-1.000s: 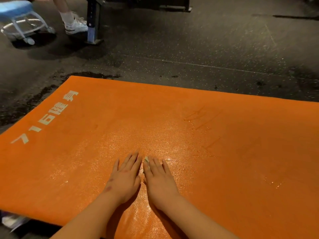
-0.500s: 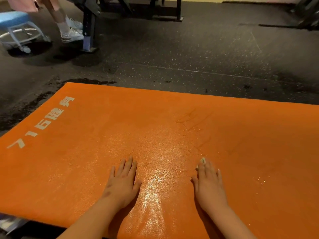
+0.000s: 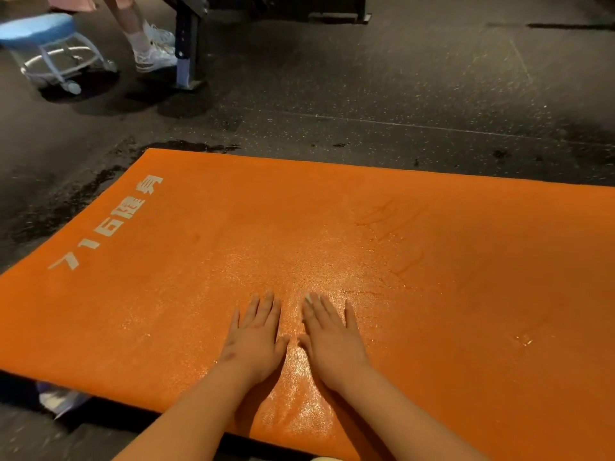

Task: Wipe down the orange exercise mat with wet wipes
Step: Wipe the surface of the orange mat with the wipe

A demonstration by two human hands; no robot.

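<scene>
Right hand (image 3: 329, 341) swept back in beside left hand (image 3: 256, 337).
Both flat on orange mat (image 3: 466, 294) on floor (image 3: 399, 94), fingers straight, slightly spread; pale wipe edge (image 3: 308, 297) under right fingertips. Centre glistens; outer areas likely pending.

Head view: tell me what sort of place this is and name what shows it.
Probably a gym. The orange exercise mat lies on dark speckled flooring that looks like rubber, and a heavy dark equipment frame stands behind it, near a blue wheeled stool.
</scene>
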